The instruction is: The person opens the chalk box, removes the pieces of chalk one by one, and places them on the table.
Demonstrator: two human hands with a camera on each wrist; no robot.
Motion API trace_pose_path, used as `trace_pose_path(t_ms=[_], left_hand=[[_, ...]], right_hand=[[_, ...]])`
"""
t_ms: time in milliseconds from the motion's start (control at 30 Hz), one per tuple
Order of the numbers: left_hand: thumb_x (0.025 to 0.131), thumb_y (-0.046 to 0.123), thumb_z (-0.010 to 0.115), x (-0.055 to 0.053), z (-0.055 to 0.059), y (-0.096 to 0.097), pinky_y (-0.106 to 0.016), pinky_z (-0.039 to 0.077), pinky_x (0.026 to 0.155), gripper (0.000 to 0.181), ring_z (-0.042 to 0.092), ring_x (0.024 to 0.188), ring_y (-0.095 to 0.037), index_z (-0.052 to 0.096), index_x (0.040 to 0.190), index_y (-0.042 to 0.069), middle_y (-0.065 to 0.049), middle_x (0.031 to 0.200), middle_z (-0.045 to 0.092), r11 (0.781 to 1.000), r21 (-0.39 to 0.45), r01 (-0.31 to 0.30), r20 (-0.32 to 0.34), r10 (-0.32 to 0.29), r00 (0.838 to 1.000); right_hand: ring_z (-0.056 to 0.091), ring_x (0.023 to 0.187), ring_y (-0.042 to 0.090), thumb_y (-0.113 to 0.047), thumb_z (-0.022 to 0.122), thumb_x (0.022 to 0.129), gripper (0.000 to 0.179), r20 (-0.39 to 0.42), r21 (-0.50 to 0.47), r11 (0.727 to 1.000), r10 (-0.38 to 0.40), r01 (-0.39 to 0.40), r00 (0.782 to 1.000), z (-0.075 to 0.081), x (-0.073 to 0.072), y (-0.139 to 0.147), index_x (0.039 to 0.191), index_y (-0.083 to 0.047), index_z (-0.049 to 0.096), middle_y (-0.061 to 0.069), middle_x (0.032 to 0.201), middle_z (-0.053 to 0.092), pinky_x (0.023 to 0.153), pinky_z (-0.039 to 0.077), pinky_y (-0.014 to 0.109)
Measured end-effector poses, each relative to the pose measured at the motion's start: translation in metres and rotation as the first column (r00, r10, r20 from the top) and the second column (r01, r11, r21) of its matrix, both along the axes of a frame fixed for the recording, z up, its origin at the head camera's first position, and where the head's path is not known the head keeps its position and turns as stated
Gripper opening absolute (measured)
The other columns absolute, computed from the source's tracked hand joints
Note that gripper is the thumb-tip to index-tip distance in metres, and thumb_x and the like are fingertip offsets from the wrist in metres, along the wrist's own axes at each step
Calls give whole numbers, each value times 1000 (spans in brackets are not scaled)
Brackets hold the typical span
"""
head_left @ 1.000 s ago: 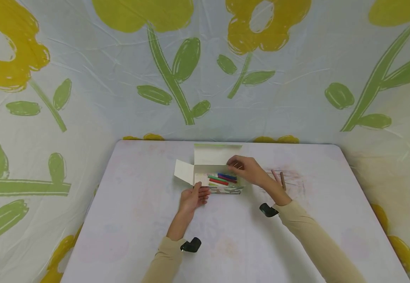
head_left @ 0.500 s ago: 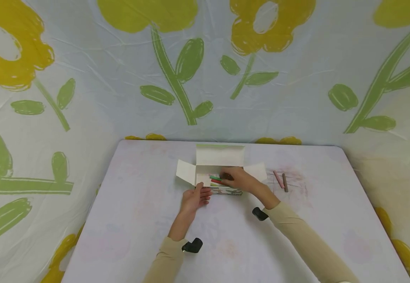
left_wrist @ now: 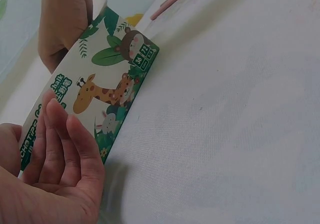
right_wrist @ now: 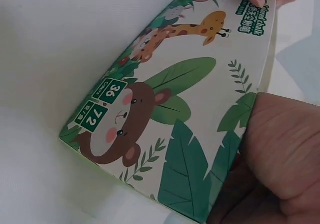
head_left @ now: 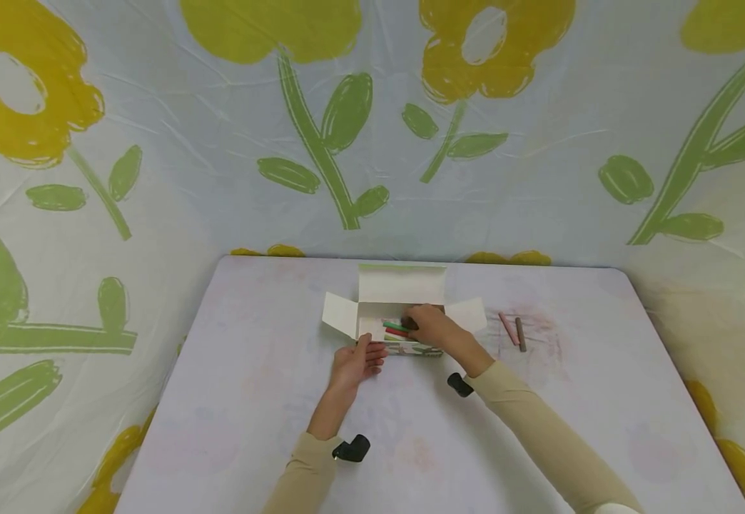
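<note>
An open cardboard chalk box with printed jungle animals lies lengthwise before me. My left hand grips its front wall near the left end, thumb over the rim and fingers against the printed face. My right hand reaches down inside the box's right half. Its fingertips are hidden behind the wall in the right wrist view, so whether they pinch a chalk cannot be seen. Just left of those fingers lie a green chalk and a red chalk.
A pink chalk and a brown chalk lie right of the box, among reddish smudges on the white table. The box's lid and side flaps stand spread outward. A flower-printed cloth hangs behind the table.
My right hand has moved from above the box's right end leftward and down into it, covering the blue and purple chalks. The left hand keeps its hold on the wall.
</note>
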State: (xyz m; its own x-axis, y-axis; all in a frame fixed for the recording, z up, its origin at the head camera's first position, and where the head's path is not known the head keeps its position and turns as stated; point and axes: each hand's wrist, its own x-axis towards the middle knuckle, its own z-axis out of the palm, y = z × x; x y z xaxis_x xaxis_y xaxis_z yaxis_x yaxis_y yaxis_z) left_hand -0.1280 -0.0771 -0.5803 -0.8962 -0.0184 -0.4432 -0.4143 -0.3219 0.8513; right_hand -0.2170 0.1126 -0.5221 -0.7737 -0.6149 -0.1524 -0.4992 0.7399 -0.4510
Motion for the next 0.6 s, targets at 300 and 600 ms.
trace_pose_path(t_ms=[300, 600], left_hand=[[106, 32, 56, -1, -2, 1, -23, 56, 63, 43, 67, 71, -10, 74, 104, -8, -8, 89, 77, 1000, -17, -13, 12, 13, 1000], [107, 32, 56, -1, -2, 0, -24, 56, 63, 45, 67, 72, -11, 73, 106, -10, -11, 91, 77, 1000, -7, 3, -10, -3, 1000]], right_hand=[[65, 88, 25, 0, 78, 89, 20, 31, 8, 1000, 15, -15, 999, 4, 1, 0, 106, 7, 69, 15, 99, 70, 79, 56, 39], [64, 83, 21, -3, 79, 89, 16, 66, 19, 999, 44, -45, 997, 1, -6, -1, 101, 2, 71, 11, 93, 70, 75, 56, 36]])
